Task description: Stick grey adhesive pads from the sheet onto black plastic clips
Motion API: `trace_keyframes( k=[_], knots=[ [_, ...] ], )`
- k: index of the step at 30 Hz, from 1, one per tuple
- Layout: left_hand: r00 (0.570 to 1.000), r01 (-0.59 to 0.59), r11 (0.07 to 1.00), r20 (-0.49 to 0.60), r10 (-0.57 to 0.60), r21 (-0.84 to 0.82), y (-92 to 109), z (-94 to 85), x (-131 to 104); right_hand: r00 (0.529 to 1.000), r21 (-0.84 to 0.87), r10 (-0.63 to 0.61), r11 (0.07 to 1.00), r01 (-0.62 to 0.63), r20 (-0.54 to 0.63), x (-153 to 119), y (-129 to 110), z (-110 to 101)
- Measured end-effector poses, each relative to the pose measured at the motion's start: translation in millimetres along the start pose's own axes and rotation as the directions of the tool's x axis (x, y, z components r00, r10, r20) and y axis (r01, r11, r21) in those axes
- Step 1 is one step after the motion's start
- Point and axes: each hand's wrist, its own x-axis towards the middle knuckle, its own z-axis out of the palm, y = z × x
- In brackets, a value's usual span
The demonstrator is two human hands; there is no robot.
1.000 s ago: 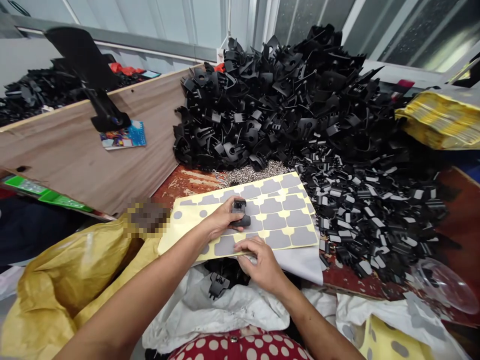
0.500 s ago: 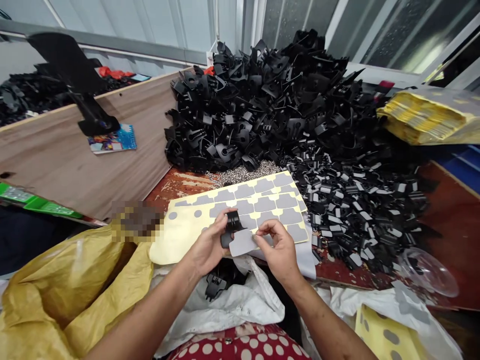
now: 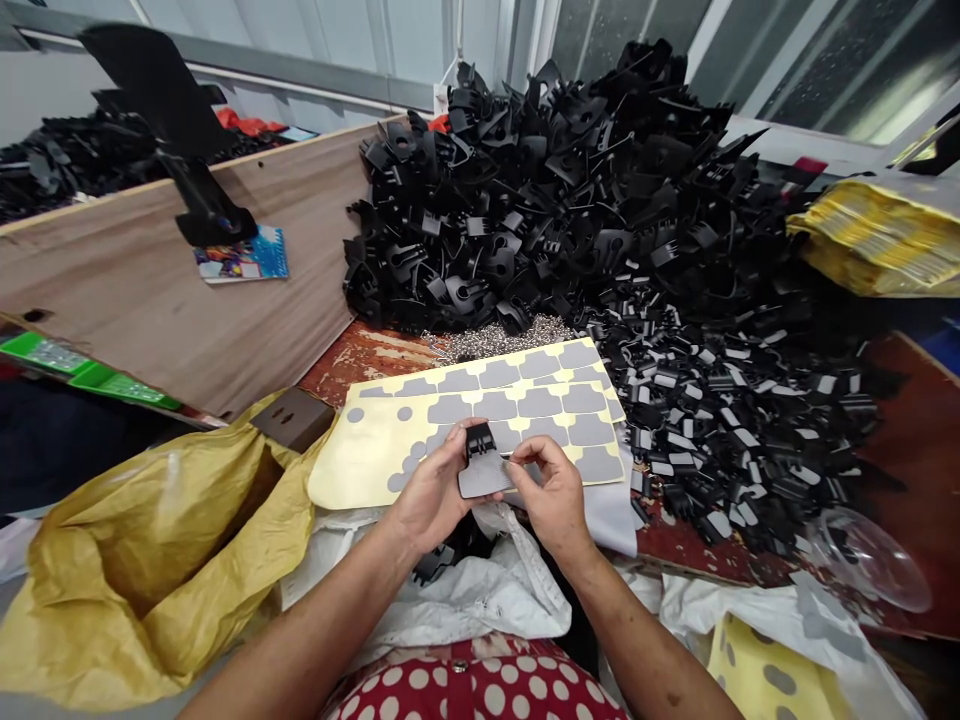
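Note:
My left hand (image 3: 435, 495) grips a black plastic part (image 3: 478, 440) with small prongs, thumb along its side and fingers beneath. A grey sticker (image 3: 484, 477) lies over the flat face of that part. At the sticker's right edge, the thumb and forefinger of my right hand (image 3: 551, 490) are pinched together on it. Under and behind both hands is a yellow backing sheet (image 3: 360, 450) with rows of grey stickers, some spots bare on its left. Another sheet's edge shows beneath it.
A high heap of black plastic parts (image 3: 540, 190) fills the back. Small black pieces (image 3: 697, 420) spread to the right, near a clear plastic bowl (image 3: 870, 560). Small metal bits (image 3: 502, 340) lie behind the sheet. A wooden board (image 3: 300, 220) stands left, above a yellow sack (image 3: 172, 560).
The grey sticker has come down onto the black part, with my right hand still at its edge. The whole view has shifted slightly, so the surroundings sit further right.

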Motion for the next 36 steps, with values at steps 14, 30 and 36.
trace_keyframes(
  k=[14,30,36],
  knots=[
    [0.997,-0.065,0.99,-0.031,0.07,0.128,-8,3.5,-8,0.992,-0.172,-0.112,0.978,0.121,0.061,-2,-9,4],
    [0.842,-0.327,0.792,-0.222,0.492,0.515,-25,-13.7,-3,0.896,-0.708,-0.421,0.589,0.39,0.143,-26,-8,-16],
    [0.905,-0.298,0.758,-0.081,0.417,0.58,-14,-14.5,-10,0.984,-0.334,-0.055,0.936,0.111,0.172,-19,-11,-18]
  ],
)
